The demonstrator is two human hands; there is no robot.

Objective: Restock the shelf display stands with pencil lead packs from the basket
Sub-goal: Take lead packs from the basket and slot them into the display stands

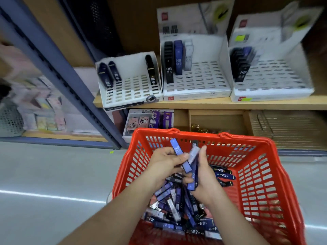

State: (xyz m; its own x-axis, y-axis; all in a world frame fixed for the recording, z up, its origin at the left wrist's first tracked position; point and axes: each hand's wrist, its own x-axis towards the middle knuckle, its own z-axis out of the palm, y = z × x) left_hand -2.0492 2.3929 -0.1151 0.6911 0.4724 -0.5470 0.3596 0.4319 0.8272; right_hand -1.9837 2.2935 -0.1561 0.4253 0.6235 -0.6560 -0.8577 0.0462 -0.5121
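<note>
A wooden shelf (212,104) held three white stands (203,50); below, a red basket (247,139) sat full of lead packs (175,211); the left hand (164,161) pinched a blue pack (180,156); the right hand (206,179) gripped a bunch (193,181) over the pile.

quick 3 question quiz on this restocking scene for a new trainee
1. True or false: the left hand and the right hand both grip packs above the red basket.
2. How many white display stands sit on the wooden shelf? A two, B three, C five.
3. Fill in: the pack in the left hand is ___ and marked HB 0.5.

Key: 1 true; 2 B; 3 blue.
</note>
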